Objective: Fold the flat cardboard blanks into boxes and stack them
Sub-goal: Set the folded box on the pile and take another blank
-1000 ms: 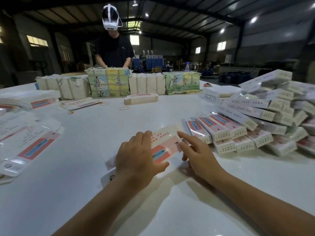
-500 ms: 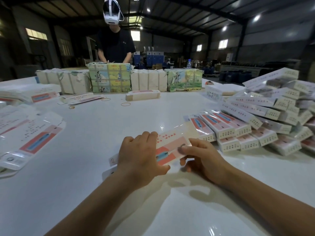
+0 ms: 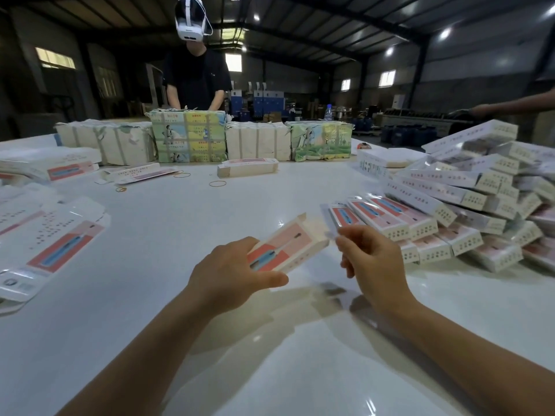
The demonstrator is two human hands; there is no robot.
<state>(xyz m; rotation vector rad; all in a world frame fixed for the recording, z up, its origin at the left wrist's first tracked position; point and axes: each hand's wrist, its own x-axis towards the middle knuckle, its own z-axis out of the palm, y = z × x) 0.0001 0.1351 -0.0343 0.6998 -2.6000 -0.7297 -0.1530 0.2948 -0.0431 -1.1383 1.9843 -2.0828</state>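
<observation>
A pink and white cardboard box (image 3: 289,246) is raised above the white table (image 3: 168,223) and has taken a box shape. My left hand (image 3: 231,274) grips its near end, thumb underneath. My right hand (image 3: 371,256) pinches a small flap at the box's far right end, fingers curled. Folded boxes (image 3: 450,211) lie piled on the right. Flat blanks (image 3: 51,244) are spread out on the left.
Wrapped bundles (image 3: 189,136) line the table's far side, where a person with a white headset (image 3: 195,73) stands. A loose box (image 3: 247,168) and rubber bands (image 3: 217,184) lie mid-table. Another person's arm (image 3: 516,105) reaches in at far right.
The blank lay flat on the table under both hands. It is now lifted and opened into a box shape, and my right hand has moved to its end flap.
</observation>
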